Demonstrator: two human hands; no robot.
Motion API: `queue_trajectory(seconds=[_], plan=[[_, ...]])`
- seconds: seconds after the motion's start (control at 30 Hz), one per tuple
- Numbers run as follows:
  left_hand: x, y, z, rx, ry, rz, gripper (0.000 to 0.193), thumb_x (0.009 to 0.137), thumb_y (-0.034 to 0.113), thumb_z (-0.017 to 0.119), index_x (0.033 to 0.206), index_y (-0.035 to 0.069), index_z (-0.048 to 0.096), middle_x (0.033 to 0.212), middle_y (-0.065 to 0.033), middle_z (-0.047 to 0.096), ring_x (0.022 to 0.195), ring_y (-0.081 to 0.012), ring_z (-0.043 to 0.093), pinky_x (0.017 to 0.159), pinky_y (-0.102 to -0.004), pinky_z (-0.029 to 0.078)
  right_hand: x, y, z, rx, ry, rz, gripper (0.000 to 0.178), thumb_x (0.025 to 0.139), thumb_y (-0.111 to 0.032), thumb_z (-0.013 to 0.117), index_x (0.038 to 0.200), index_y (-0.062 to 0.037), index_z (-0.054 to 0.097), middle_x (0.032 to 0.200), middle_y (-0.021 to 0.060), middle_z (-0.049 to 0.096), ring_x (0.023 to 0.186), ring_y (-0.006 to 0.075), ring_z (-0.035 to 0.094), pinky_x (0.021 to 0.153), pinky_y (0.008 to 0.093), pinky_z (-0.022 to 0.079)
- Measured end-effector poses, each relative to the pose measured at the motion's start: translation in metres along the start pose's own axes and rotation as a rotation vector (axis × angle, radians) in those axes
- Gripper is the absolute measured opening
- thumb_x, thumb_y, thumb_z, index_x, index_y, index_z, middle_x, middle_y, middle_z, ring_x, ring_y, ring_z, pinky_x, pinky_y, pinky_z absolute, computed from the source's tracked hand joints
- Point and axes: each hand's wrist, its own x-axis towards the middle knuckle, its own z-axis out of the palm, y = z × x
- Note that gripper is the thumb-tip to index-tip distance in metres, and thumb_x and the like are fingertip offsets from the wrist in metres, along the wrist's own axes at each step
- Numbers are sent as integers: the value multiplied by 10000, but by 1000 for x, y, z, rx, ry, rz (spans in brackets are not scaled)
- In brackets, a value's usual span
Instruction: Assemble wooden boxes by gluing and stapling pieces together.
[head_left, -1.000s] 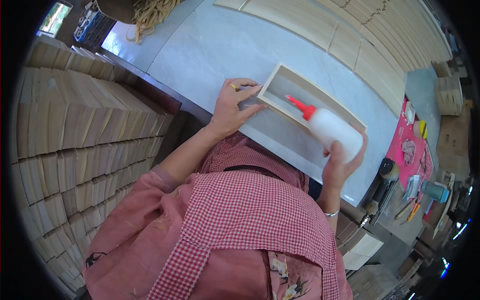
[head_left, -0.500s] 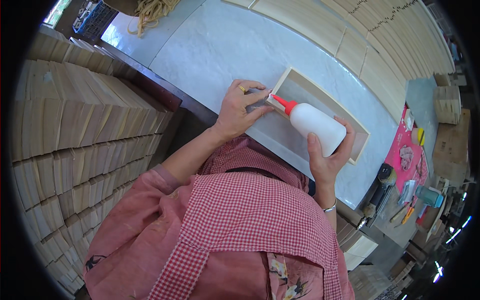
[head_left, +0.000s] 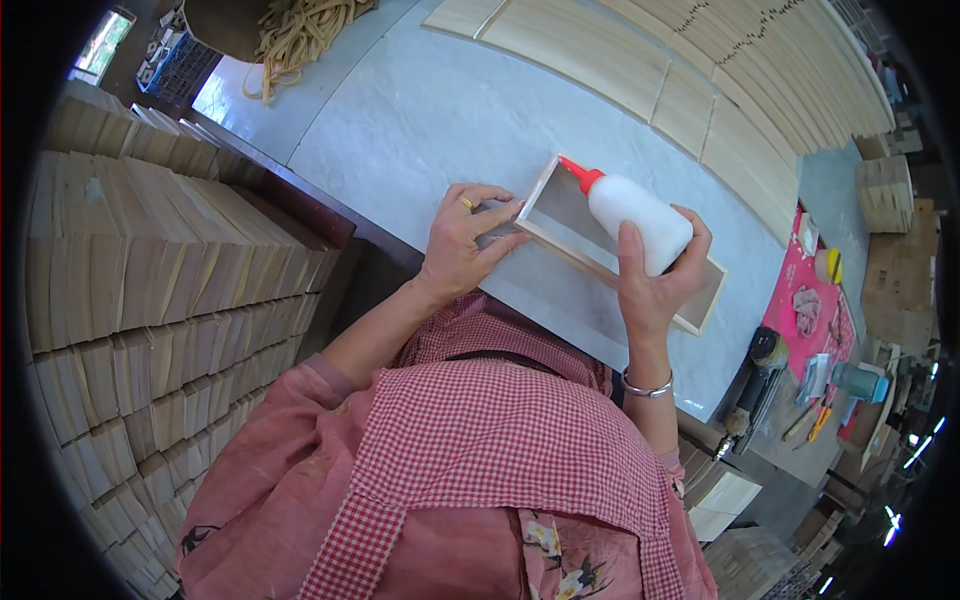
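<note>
A shallow rectangular wooden frame (head_left: pixel 568 250) lies on the pale table, its long sides slanting down to the right. My left hand (head_left: pixel 465 240) pinches the frame's near left corner between thumb and fingers; a gold ring shows on one finger. In my right hand (head_left: pixel 662 292) is a white squeeze bottle (head_left: pixel 645 208) with a red cone nozzle (head_left: pixel 580 172), tilted over the frame. The nozzle tip is at the far end of the frame's left short side. A thin pale line runs along that side's top edge.
Tall stacks of wooden boards (head_left: pixel 180 240) stand at my left. Thin wooden panels (head_left: pixel 570 55) line the table's far side. Tan strips (head_left: pixel 300 45) lie at the far left. A pink sheet (head_left: pixel 795 290), a cloth, tools and a teal-lidded jar (head_left: pixel 860 382) sit at the right.
The nozzle tip has moved from the near to the far end of the frame's left short side, my right hand tilting the bottle along. My left hand still holds the near corner.
</note>
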Motion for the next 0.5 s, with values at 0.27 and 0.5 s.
queue_trajectory(seconds=[0.27, 0.5], plan=[[2, 3, 0, -19, 20, 10, 365, 799, 90, 798, 1161, 63, 758, 1189, -78, 636, 1090, -238, 511, 915, -321, 472, -2, 5, -17, -66, 87, 28, 543, 840, -161, 810, 1262, -42, 490, 1110, 133, 592, 930, 243, 620, 775, 325, 535], [1, 3, -1, 2, -5, 15, 381, 807, 60, 782, 1186, 56, 746, 1222, -84, 622, 1110, -237, 507, 923, -324, 464, -15, 8, -53, -104, 208, 123, 509, 850, -169, 801, 1242, -36, 505, 1100, 131, 595, 926, 234, 611, 791, 326, 527]])
